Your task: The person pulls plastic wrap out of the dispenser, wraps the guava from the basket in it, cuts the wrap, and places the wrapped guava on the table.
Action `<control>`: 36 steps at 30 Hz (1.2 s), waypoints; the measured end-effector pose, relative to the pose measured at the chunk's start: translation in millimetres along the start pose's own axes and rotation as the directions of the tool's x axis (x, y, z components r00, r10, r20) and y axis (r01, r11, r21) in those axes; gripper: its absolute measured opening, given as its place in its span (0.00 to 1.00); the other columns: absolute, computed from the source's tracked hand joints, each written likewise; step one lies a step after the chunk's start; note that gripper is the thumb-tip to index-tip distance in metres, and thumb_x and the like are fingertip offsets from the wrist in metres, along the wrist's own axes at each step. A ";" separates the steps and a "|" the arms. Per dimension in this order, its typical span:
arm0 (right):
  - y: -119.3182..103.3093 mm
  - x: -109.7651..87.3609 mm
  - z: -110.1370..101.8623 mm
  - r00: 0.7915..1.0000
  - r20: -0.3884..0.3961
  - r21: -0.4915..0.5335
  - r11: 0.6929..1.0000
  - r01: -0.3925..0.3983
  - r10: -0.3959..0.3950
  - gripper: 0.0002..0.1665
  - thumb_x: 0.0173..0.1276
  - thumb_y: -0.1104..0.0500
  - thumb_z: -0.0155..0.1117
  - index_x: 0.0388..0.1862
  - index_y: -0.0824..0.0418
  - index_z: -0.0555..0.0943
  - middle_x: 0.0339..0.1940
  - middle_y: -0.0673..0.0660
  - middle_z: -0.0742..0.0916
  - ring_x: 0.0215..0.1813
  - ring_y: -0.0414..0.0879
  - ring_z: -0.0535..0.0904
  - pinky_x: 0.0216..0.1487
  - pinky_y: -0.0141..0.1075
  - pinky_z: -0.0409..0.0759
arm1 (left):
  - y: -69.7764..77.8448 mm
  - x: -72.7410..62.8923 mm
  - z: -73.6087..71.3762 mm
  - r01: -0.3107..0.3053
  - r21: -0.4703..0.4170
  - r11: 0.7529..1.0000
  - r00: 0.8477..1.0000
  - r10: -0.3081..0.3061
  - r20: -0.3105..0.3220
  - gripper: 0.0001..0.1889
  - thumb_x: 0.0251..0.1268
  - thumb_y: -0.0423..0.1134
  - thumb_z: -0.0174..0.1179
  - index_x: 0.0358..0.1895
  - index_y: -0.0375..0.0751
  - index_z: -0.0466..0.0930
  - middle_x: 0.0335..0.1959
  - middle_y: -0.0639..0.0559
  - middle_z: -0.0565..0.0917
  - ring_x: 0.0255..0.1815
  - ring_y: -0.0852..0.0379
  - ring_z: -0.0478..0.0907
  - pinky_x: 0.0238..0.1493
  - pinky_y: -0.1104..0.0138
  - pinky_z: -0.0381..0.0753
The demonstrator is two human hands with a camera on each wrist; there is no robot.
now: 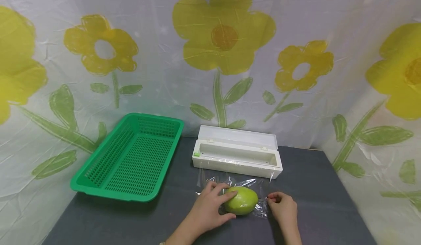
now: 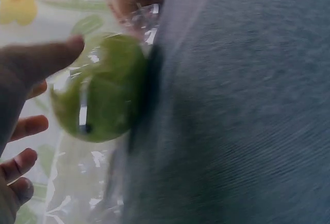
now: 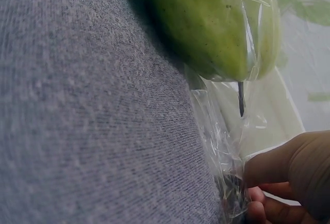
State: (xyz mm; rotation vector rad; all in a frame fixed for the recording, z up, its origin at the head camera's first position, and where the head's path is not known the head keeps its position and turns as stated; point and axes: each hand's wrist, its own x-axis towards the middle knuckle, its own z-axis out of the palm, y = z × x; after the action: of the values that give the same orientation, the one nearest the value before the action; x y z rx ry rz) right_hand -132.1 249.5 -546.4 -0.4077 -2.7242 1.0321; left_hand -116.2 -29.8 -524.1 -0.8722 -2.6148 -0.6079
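Observation:
A smooth green oval fruit (image 1: 242,201) with a thin dark stem lies on the table, wrapped in clear cling film (image 3: 227,147). My left hand (image 1: 212,204) is at the fruit's left side, fingers spread and loosely bent, the index fingertip over its skin in the head view. The left wrist view shows the thumb and fingers of that hand (image 2: 31,126) beside the wrapped fruit (image 2: 103,90). To the right of the fruit, my right hand (image 1: 283,208) pinches the gathered end of the film between thumb and fingers, just past the stem (image 3: 241,99).
Behind the fruit stands a white cling film dispenser box (image 1: 236,164) with its lid (image 1: 238,136) raised and a small green slider (image 1: 196,154). A green plastic basket (image 1: 158,179) sits at the left on the dark grey tabletop (image 1: 315,186). Flower-printed sheeting (image 1: 158,91) hangs behind.

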 end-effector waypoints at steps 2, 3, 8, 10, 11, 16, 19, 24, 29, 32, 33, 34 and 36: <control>0.7 -0.1 0.8 1.000 -0.003 -0.003 1.000 0.012 -0.012 0.02 0.59 0.62 0.75 0.30 0.60 0.90 0.23 0.48 0.88 0.28 0.44 0.79 0.35 0.42 0.72 | 0.2 -0.4 4.6 0.004 0.014 1.000 1.000 -0.004 -0.002 0.34 0.53 0.61 0.81 0.65 0.62 0.86 0.62 0.57 0.82 0.58 0.53 0.73 0.58 0.52 0.83; 0.5 -0.4 0.5 1.000 -0.010 -0.004 1.000 0.025 -0.025 0.02 0.59 0.63 0.75 0.31 0.61 0.90 0.23 0.48 0.88 0.28 0.44 0.79 0.35 0.43 0.72 | -0.2 -0.3 6.6 0.007 0.014 1.000 1.000 -0.007 -0.005 0.33 0.53 0.61 0.81 0.65 0.62 0.86 0.61 0.58 0.82 0.58 0.53 0.73 0.57 0.53 0.83; -5.9 -6.3 -0.4 0.962 -0.205 -0.024 0.984 0.177 -0.178 0.05 0.61 0.70 0.72 0.36 0.64 0.89 0.26 0.53 0.87 0.28 0.45 0.79 0.32 0.41 0.73 | -0.6 0.9 11.1 0.009 0.013 1.000 1.000 -0.009 -0.012 0.33 0.55 0.58 0.81 0.66 0.60 0.85 0.61 0.58 0.82 0.57 0.54 0.73 0.55 0.55 0.83; -9.9 -10.3 -0.5 0.909 -0.307 -0.036 0.958 0.285 -0.282 0.09 0.62 0.74 0.70 0.40 0.66 0.88 0.29 0.55 0.87 0.29 0.46 0.79 0.31 0.36 0.75 | -0.3 1.3 11.2 0.010 0.013 1.000 1.000 -0.010 -0.009 0.33 0.56 0.57 0.81 0.67 0.59 0.84 0.60 0.58 0.82 0.57 0.54 0.73 0.54 0.56 0.83; -11.8 -12.5 -0.7 0.873 -0.344 -0.041 0.935 0.352 -0.344 0.11 0.62 0.76 0.69 0.42 0.66 0.88 0.31 0.56 0.87 0.30 0.46 0.80 0.30 0.34 0.75 | -0.1 1.3 10.8 0.010 0.016 1.000 1.000 -0.010 -0.009 0.33 0.57 0.56 0.80 0.67 0.59 0.84 0.60 0.58 0.82 0.57 0.55 0.73 0.54 0.57 0.83; -17.9 -23.1 -2.1 0.617 -0.369 -0.003 0.665 0.747 -0.695 0.07 0.72 0.67 0.68 0.45 0.63 0.89 0.43 0.57 0.88 0.44 0.48 0.82 0.51 0.23 0.77 | -1.4 2.4 10.3 0.009 0.009 1.000 1.000 -0.009 -0.013 0.31 0.59 0.53 0.80 0.67 0.57 0.85 0.58 0.58 0.83 0.55 0.55 0.73 0.51 0.58 0.84; -18.6 -27.0 1.2 0.438 -0.312 0.039 0.450 0.892 -0.843 0.14 0.80 0.53 0.64 0.47 0.61 0.91 0.49 0.60 0.89 0.53 0.54 0.82 0.70 0.26 0.69 | -4.1 3.3 10.4 0.005 0.001 1.000 1.000 -0.005 -0.015 0.30 0.61 0.54 0.79 0.67 0.57 0.85 0.58 0.59 0.83 0.55 0.55 0.73 0.52 0.58 0.84; -13.1 -31.8 8.4 0.346 -0.148 -0.048 0.357 0.933 -0.926 0.23 0.83 0.41 0.60 0.58 0.56 0.90 0.63 0.61 0.87 0.64 0.59 0.80 0.77 0.33 0.61 | -7.8 3.9 10.3 0.018 -0.026 0.999 1.000 -0.018 -0.011 0.28 0.64 0.53 0.76 0.67 0.56 0.85 0.59 0.58 0.83 0.56 0.55 0.74 0.55 0.57 0.84; -4.0 -33.6 12.1 0.414 -0.014 -0.085 0.414 0.906 -0.910 0.29 0.77 0.36 0.64 0.65 0.52 0.86 0.70 0.57 0.83 0.70 0.57 0.77 0.69 0.41 0.65 | -7.5 4.2 9.1 0.059 -0.054 0.997 0.998 -0.058 0.024 0.25 0.69 0.52 0.73 0.68 0.57 0.84 0.61 0.58 0.83 0.57 0.54 0.75 0.57 0.54 0.84; -2.4 -33.2 13.1 0.436 0.000 -0.074 0.435 0.898 -0.900 0.32 0.72 0.37 0.72 0.66 0.53 0.85 0.70 0.57 0.83 0.69 0.56 0.77 0.64 0.44 0.67 | -5.6 5.2 8.0 0.061 -0.036 0.998 0.998 -0.061 -0.018 0.24 0.69 0.51 0.73 0.67 0.55 0.85 0.59 0.58 0.84 0.56 0.54 0.75 0.57 0.56 0.83; -2.7 -32.9 13.2 0.439 0.000 -0.073 0.438 0.896 -0.899 0.32 0.70 0.37 0.74 0.66 0.53 0.85 0.70 0.57 0.83 0.69 0.56 0.77 0.63 0.45 0.67 | -4.3 5.6 7.6 0.051 -0.025 0.998 0.997 -0.052 -0.053 0.23 0.68 0.50 0.74 0.65 0.54 0.85 0.57 0.58 0.84 0.54 0.55 0.75 0.56 0.56 0.83; -3.4 -32.5 13.1 0.441 -0.002 -0.077 0.440 0.895 -0.897 0.33 0.69 0.38 0.75 0.66 0.53 0.85 0.70 0.57 0.83 0.68 0.56 0.77 0.62 0.45 0.67 | -2.7 6.0 7.1 0.035 -0.013 0.999 0.995 -0.036 -0.096 0.22 0.67 0.48 0.75 0.63 0.54 0.86 0.56 0.58 0.85 0.53 0.55 0.76 0.55 0.58 0.83; -5.3 -32.1 13.1 0.450 -0.006 -0.083 0.448 0.890 -0.893 0.34 0.67 0.38 0.76 0.66 0.52 0.84 0.70 0.56 0.83 0.68 0.55 0.78 0.60 0.46 0.68 | 1.8 6.1 6.3 -0.020 0.009 1.000 0.980 0.021 -0.196 0.20 0.64 0.45 0.77 0.59 0.51 0.89 0.53 0.58 0.86 0.50 0.56 0.76 0.52 0.60 0.84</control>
State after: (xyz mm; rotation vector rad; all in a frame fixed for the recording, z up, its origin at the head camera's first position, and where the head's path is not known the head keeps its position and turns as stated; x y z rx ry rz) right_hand -106.5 227.2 -555.3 0.9460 -2.3143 0.5620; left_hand -120.8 -22.4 -526.5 -0.7929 -2.4270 -0.6447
